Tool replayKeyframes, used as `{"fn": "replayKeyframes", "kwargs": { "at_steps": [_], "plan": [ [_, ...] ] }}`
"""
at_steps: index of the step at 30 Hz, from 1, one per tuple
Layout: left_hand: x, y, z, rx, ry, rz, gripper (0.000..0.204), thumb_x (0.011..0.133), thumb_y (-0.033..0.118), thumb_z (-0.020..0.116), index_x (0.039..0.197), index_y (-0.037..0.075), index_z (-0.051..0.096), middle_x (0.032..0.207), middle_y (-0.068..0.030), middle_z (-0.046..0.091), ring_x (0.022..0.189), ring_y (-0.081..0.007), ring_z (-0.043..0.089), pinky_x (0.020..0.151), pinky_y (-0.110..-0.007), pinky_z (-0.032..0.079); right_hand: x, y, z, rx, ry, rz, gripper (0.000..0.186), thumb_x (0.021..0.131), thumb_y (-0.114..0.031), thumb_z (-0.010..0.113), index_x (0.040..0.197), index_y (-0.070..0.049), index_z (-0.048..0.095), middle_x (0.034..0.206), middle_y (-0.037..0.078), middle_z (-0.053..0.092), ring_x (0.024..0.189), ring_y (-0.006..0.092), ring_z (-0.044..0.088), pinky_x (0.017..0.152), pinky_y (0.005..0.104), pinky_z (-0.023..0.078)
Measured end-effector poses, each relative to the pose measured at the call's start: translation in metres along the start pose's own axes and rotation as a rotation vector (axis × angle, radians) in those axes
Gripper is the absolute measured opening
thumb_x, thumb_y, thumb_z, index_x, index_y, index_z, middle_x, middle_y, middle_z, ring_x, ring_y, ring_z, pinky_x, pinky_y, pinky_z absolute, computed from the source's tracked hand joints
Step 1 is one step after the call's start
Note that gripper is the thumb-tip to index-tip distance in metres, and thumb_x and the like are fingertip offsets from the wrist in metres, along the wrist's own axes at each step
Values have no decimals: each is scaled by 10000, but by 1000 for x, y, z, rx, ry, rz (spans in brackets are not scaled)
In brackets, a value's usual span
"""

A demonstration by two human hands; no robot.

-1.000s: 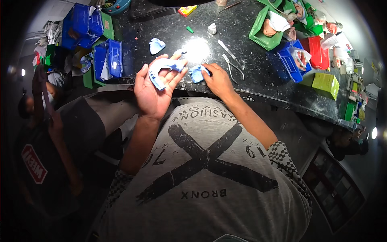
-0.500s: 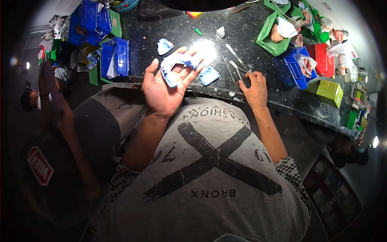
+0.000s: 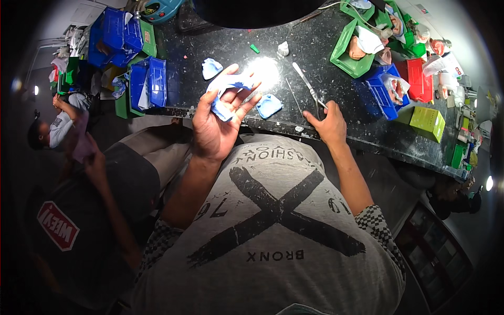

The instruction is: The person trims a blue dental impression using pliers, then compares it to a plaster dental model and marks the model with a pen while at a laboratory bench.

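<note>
While the left hand (image 3: 215, 126) cradles the blue cast (image 3: 227, 92) at upper centre in open fingers, it looks light, stiff and brittle, best held by its thick rim, as the right hand (image 3: 328, 123) pinches a metal tool (image 3: 307, 86) on the tabletop (image 3: 336, 105).

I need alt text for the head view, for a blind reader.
The left hand holds up a pale blue cast over a black bench. The right hand reaches a thin metal tool. Another blue cast lies between them.

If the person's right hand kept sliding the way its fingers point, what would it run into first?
The right hand points up across the dark worktop and already seems to touch the thin metal tool. Beyond that, probably the blue bin or green tray; depth is hard to judge.
</note>
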State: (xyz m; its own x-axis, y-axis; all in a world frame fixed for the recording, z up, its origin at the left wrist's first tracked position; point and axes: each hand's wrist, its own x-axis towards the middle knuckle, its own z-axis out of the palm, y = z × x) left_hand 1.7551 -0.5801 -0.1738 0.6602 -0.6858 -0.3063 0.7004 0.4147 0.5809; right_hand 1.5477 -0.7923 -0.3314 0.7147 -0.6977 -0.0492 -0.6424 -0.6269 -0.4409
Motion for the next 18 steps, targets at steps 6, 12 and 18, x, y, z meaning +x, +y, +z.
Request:
{"fn": "replayKeyframes", "kwargs": {
  "at_steps": [6, 12, 18],
  "plan": [
    [0, 5, 2, -116, 8, -25, 798, 1045, 492, 400, 1588, -69, 236, 1569, -336, 329, 1485, -480, 339, 1224, -609, 279, -3, 2, 8, 344, 40, 51, 402, 890, -349, 787, 853, -35, 539, 759, 75, 616, 668, 233, 627, 625, 408, 527],
    [3, 6, -1, -105, 7, -17, 777, 989, 410, 410, 1593, -53, 257, 1554, -301, 372, 1468, -463, 363, 1199, -586, 314, 10, -13, -9, 1502, -176, 280, 217, 1006, -200, 608, 1138, -33, 567, 873, -17, 476, 706, 76, 443, 601, 242, 415],
    [6, 7, -6, -59, -22, -53, 775, 953, 386, 414, 1568, -72, 298, 1509, -297, 439, 1432, -458, 414, 1153, -543, 370, 11, -62, -60, 1465, -602, 311, 735, 851, -26, 526, 1563, 24, 350, 1050, 29, 500, 824, 81, 471, 666, 219, 422]
  ]
}}
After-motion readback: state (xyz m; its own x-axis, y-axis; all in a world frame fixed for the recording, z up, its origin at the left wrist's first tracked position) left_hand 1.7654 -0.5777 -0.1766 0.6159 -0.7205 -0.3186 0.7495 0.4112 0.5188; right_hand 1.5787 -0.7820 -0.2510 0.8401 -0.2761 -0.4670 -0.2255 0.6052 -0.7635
